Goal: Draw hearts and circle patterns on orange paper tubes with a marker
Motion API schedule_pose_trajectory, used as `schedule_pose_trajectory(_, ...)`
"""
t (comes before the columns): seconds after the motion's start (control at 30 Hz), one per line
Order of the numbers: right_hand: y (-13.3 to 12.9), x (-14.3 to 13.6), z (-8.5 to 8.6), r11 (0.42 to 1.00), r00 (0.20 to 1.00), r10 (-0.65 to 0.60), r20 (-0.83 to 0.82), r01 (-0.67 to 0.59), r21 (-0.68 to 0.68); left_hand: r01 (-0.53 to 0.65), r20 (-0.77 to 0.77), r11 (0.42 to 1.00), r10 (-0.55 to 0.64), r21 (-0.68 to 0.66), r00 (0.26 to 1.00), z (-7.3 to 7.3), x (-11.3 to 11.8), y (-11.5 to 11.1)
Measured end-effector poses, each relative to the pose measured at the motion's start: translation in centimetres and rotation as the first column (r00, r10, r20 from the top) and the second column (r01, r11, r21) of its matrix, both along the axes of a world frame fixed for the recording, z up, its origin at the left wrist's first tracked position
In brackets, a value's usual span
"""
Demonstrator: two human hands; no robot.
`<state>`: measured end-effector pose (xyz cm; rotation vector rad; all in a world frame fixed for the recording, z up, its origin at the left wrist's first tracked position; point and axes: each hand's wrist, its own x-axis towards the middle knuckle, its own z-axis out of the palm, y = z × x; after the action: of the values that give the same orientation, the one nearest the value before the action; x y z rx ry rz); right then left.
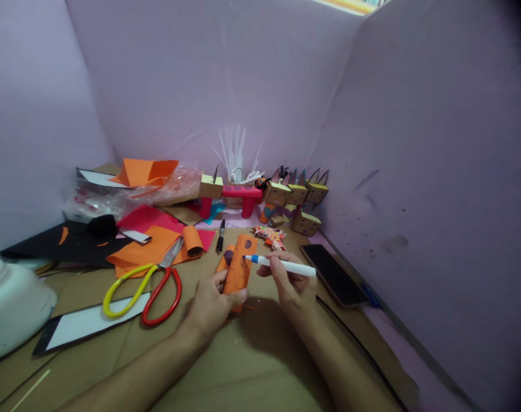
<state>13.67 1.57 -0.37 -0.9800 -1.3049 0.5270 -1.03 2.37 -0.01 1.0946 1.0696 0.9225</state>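
**Orange paper-covered piece (239, 280) steadied under a marker's tip**

From where I stand, the far left has a rounded, glossy white pot (18, 312). Next come big scissors (168, 260) with looped yellow and red handles, their metal blades pointing towards crisp orange sheets (155, 243) and a short, hollow orange tube (192, 236).

The left hand (211, 300) pinches the orange piece between thumb and fingers, slanting it above the cardboard-covered tabletop (226, 380), near the middle. The piece is long and narrow with a matte face, carrying thin rounded outlines and a darker filled oval near its top. Just to the right, the right hand (292, 289) has its fingers closed around a slim, smooth white marker (288, 266) with a blue band, the tip at the piece's face.

I'd judge the step to be drawing or colouring the spots; working neatly calls for a firm left grip and small, controlled strokes along the outlines.

Beyond the right hand stand boxy cardboard heads (277, 194) with pointed ears, and farther right lies a flat, dark phone (335, 276).
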Motion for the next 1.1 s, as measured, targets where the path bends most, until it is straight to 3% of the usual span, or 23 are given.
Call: schedule_pose_trajectory(1.1,-0.12,-0.12,0.43,1.000,0.999,-0.006,-0.048,0.007,0.019,0.010,0.004,1.000,-0.010,0.002,1.000,0.09,0.01,0.04)
